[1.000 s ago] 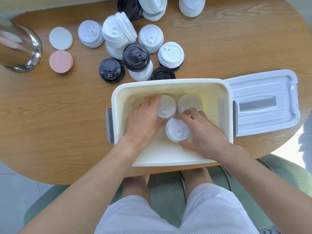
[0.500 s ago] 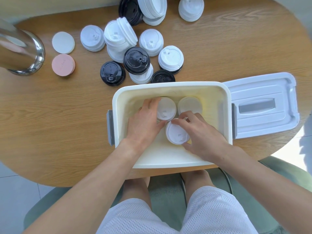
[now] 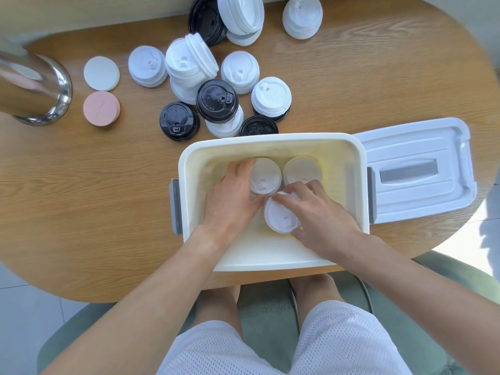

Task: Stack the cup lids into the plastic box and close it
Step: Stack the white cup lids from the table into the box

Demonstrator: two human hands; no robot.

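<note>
An open white plastic box (image 3: 270, 139) stands at the table's near edge. Three white cup lids or stacks lie inside: one at the back middle (image 3: 266, 175), one at the back right (image 3: 301, 170), one nearer me (image 3: 281, 216). My left hand (image 3: 230, 201) is inside the box, fingers curled round the left side of the back middle lid. My right hand (image 3: 322, 215) grips the near lid between fingers and thumb. The box's pale lid (image 3: 414, 169) lies flat on the table to the right.
Several loose white (image 3: 239, 71) and black (image 3: 216, 101) cup lids lie in a heap behind the box. A pink disc (image 3: 101, 108) and a white disc (image 3: 101, 73) lie at the left beside a steel vessel (image 3: 35, 87). A green chair shows below.
Both hands stay on the same lids in the box. The right hand's lid has shifted slightly nearer the left hand; the view has tilted a little.
</note>
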